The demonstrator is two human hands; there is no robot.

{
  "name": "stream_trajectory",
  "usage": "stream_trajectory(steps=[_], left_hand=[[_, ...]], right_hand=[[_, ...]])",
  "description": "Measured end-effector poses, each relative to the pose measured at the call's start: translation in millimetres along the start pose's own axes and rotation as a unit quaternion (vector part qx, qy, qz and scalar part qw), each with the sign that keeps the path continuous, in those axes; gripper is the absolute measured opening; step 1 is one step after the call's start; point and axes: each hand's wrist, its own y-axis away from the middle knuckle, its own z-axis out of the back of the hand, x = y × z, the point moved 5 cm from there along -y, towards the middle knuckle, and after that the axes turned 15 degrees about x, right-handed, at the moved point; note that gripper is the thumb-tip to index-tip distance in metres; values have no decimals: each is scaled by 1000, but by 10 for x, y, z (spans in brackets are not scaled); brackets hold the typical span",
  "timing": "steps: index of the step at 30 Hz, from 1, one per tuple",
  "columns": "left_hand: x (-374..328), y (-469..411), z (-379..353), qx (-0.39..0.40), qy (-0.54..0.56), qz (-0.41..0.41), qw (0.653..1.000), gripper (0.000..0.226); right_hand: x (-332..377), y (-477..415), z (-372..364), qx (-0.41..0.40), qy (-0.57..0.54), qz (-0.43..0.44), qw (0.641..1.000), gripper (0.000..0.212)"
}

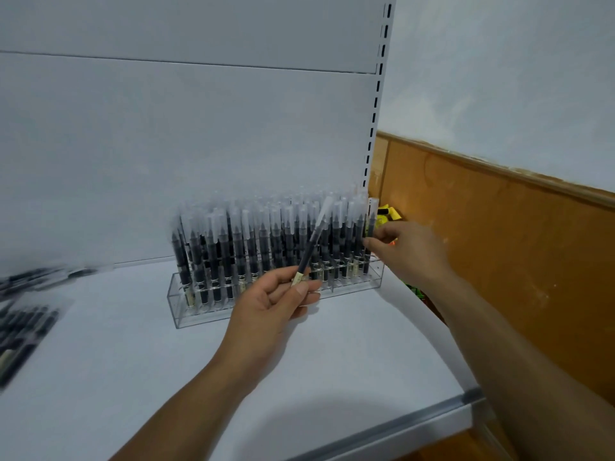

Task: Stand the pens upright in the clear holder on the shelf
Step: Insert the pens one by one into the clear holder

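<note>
A clear acrylic holder [186, 314] stands on the white shelf [133, 361] against the back panel, filled with several rows of upright black pens [233, 247] with frosted caps. My left hand [273, 304] pinches one loose pen [314, 241] by its lower end, and the pen tilts up to the right in front of the holder. My right hand [402, 251] reaches to the holder's right end and pinches an upright pen [371, 221] in the last row there.
More black pens [23, 324] lie blurred on the shelf at the far left. The slotted shelf upright [377, 94] rises behind the holder's right end. Yellow and green items [387, 216] sit beyond the shelf by the brown wall panel [499, 244]. The shelf's metal front edge [416, 424] runs lower right.
</note>
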Motion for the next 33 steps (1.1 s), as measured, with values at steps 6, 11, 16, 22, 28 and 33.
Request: stream_trajectory(steps=[6,11,16,22,28,33], left_hand=[[25,-12,13,5,-4,4,1000,22],[20,-23,25,4,-17,1,1000,19],[34,3,-4,15,-25,6,1000,20],[-12,45,30,11,-65,-6,998,20],[-66,101,11,10,-125,-29,992,19],[-153,167,-6,10,-142,-63,988,20]], right_hand=[[-38,73,-17,6,35,-11,999,28],[231,420,-67,-37,-159,72,984,15],[602,529,-308,48,-272,138,951,16],[656,644,-190,-123,-161,197,959,7],[756,667,-221,-131,70,288,946,31],[698,655,-149,-104,-234,165,953,12]])
